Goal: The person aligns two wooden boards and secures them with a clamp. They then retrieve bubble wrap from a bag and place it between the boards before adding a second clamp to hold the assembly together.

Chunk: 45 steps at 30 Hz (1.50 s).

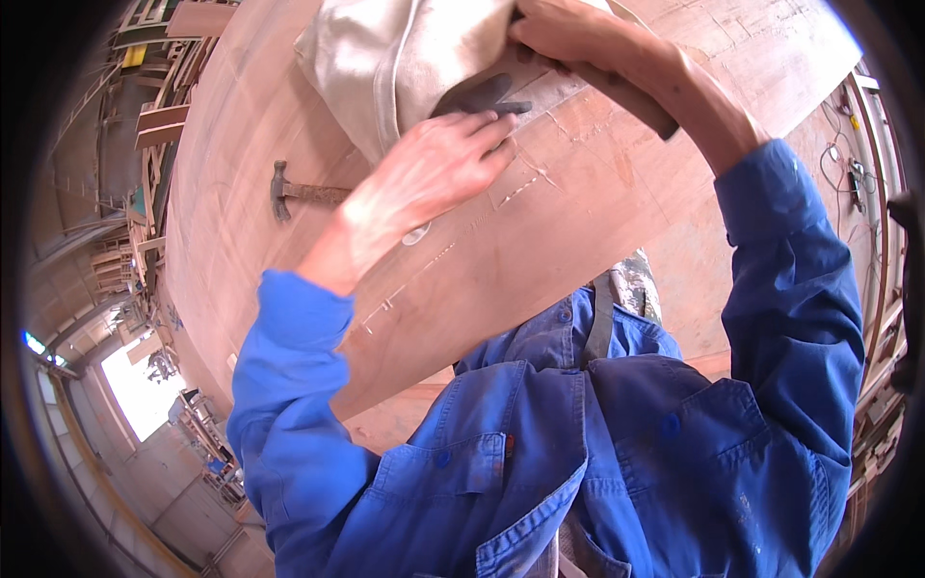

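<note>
An off-white canvas bag (361, 67) lies at the far side of the wooden board (482, 260). My right hand (554, 34) is at its right side, fingers curled around the edge of the cloth; part of them is hidden. My left hand (438, 169) reaches to the bag's near side with fingers stretched out, slightly blurred. Its fingertips are beside a small dark object (517, 107) at the bag's shadowed opening; whether they touch is unclear. Under my right forearm juts a brown flat strip (631, 101). Left of my left wrist, a claw hammer (299, 192) lies on the board.
A small pale round object (415, 234) shows partly beneath my left wrist. Scratches and pale marks run across the board. Wood pieces (159, 125) are stacked along the left side. Cables and a dark tool (856, 178) lie beyond the board at the right.
</note>
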Tool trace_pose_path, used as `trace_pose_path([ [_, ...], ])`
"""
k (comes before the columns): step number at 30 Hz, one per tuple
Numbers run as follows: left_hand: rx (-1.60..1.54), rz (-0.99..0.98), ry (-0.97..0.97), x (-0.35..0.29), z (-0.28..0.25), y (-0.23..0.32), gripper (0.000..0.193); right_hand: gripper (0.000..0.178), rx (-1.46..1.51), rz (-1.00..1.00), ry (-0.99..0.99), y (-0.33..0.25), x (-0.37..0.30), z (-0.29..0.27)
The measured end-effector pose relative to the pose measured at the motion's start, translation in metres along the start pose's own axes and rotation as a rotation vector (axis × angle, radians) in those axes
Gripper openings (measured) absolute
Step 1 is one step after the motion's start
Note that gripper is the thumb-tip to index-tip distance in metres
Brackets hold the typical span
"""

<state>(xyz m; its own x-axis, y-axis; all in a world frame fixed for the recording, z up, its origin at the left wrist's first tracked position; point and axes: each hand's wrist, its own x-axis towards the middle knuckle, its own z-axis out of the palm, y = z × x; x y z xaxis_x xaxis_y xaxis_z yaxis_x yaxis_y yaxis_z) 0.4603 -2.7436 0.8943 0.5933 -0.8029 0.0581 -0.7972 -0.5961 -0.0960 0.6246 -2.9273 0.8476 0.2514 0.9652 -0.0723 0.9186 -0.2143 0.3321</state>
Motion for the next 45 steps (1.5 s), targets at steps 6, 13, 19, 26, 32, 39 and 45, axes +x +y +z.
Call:
trace_pose_path([
  [6, 0.116, -0.671, -0.509, 0.032, 0.036, -0.031, 0.008, 0.017, 0.553, 0.372, 0.209, 0.011, 0.003, -0.012],
  [13, 0.228, -0.478, -0.575, -0.041, -0.007, -0.133, 0.020, 0.022, 0.929, 0.447, 0.339, -0.003, 0.005, -0.003],
  [19, -0.180, -0.193, -0.835, -0.028, 0.018, -0.132, 0.027, 0.023, 0.936, 0.380, 0.363, -0.012, -0.004, 0.023],
  [26, -0.271, -0.708, -0.790, 0.007, -0.010, -0.112, 0.033, 0.024, 0.928, 0.287, 0.044, -0.016, -0.014, 0.040],
  [32, 0.384, -0.525, -0.457, -0.074, 0.036, -0.171, 0.051, 0.027, 0.908, 0.387, 0.368, -0.025, 0.002, 0.037],
  [39, 0.087, -0.592, -0.123, -0.021, 0.028, -0.144, 0.042, 0.029, 0.028, 0.044, 0.374, -0.020, 0.015, 0.039],
  [45, 0.377, -0.458, -0.140, -0.054, 0.054, -0.167, 0.029, 0.020, 0.717, 0.408, 0.466, -0.030, 0.011, 0.028],
])
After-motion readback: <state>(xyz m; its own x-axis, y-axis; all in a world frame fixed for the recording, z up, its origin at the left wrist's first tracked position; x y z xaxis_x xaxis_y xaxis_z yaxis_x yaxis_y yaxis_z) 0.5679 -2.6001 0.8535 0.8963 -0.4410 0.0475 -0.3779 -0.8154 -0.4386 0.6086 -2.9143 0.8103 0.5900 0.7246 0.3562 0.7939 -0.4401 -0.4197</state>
